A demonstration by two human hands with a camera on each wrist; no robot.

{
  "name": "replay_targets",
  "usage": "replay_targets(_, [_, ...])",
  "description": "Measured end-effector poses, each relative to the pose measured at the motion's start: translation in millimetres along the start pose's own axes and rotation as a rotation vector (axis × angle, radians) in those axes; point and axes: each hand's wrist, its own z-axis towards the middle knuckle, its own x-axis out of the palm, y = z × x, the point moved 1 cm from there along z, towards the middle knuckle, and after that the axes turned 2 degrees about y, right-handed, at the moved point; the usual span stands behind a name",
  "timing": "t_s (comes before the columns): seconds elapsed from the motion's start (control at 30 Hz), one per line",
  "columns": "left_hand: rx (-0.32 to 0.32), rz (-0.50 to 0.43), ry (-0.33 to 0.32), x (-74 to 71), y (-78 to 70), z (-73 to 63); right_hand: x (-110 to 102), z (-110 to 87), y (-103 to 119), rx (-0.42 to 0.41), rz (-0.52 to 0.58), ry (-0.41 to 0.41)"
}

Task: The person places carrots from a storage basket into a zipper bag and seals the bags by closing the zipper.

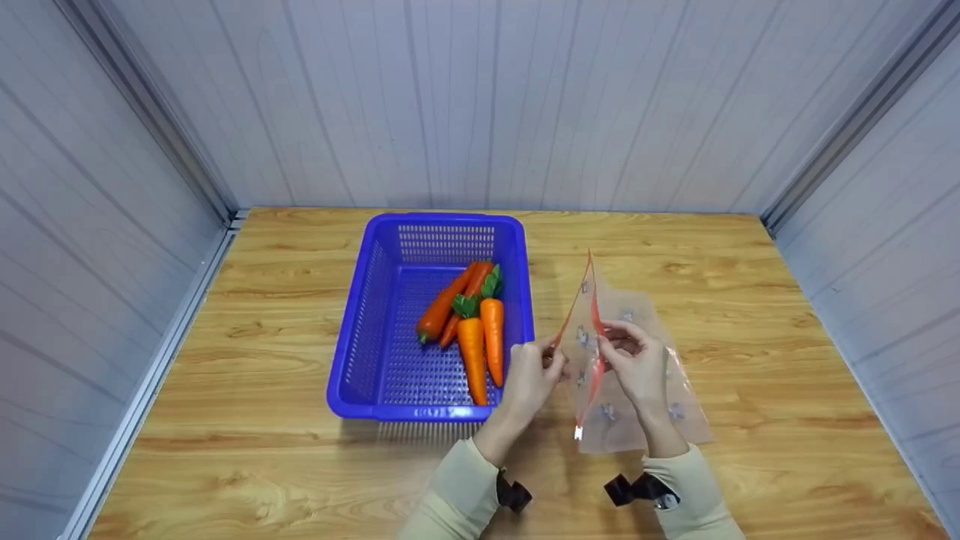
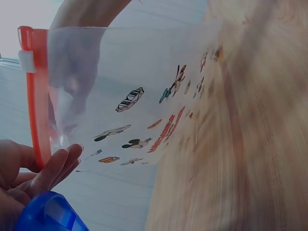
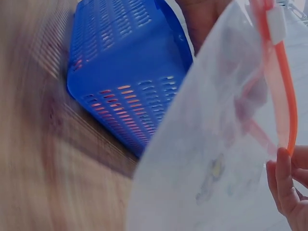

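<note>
A clear zipper bag (image 1: 637, 307) with small printed figures and a red slide closure is held above the table, its mouth spread apart. My left hand (image 1: 529, 375) pinches the left edge of that mouth. At the opposite edge, my right hand (image 1: 636, 364) grips the red strip between thumb and fingers. The white slider (image 1: 578, 433) sits at the near end of the closure. In the left wrist view the bag's printed side (image 2: 130, 101) shows, with the left fingers (image 2: 60, 166) on the red edge. Nothing can be seen inside the bag.
Left of the bag stands a blue plastic basket (image 1: 352, 322) with slotted walls. Several carrots (image 1: 471, 349) lie in its right half, some with green tops. The wooden table (image 1: 247, 360) is bounded by pale panels (image 1: 450, 105) at the back and sides.
</note>
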Motion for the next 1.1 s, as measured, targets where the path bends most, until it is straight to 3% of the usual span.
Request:
replay_targets(0.07, [-0.009, -0.011, -0.016, -2.1, 0.1, 0.3, -6, 4.4, -11, -0.029, 0.028, -0.003])
replay_targets(0.23, [-0.001, -0.026, -0.051, -7.1, 1.3, 0.9, -14, 6.8, -3, -0.010, -0.006, -0.035])
replay_targets(0.27, [-0.006, -0.029, -0.056, -8.2, 1.2, 0.9, -13, 3.9, 11, 0.009, -0.067, -0.057])
replay_targets(0.37, [-0.030, -0.034, -0.075, -11.7, 1.0, 0.8, -18, 6.2, 7, -0.021, -0.084, -0.091])
replay_targets(0.43, [-0.044, -0.035, -0.086, -13.9, 0.8, 1.1, -24, 11.4, -13, -0.061, -0.013, -0.087])
replay_targets(0.6, [-0.034, -0.028, -0.125, -18.4, 4.0, 1.8, -31, 13.7, -15, -0.123, 0.022, -0.115])
replay_targets(0.67, [-0.021, -0.015, -0.138, -19.7, 5.8, 1.8, -30, 11.1, -1, -0.126, -0.029, -0.148])
replay_targets(0.77, [-0.012, 0.017, -0.145, -21.3, 7.2, 1.9, -37, 16.9, -23, -0.130, 0.014, -0.143])
replay_targets(0.9, [-0.011, 0.023, -0.135, -22.4, 6.3, 1.9, -47, 28.5, -68, -0.138, 0.078, -0.136])
replay_targets(0.97, [-0.012, 0.009, -0.122, -22.6, 5.0, 2.2, -47, 31.3, -81, -0.145, 0.100, -0.135])
replay_targets(1.1, [-0.021, -0.004, -0.099, -22.3, 2.7, 3.7, -42, 31.7, -84, -0.158, 0.121, -0.111])
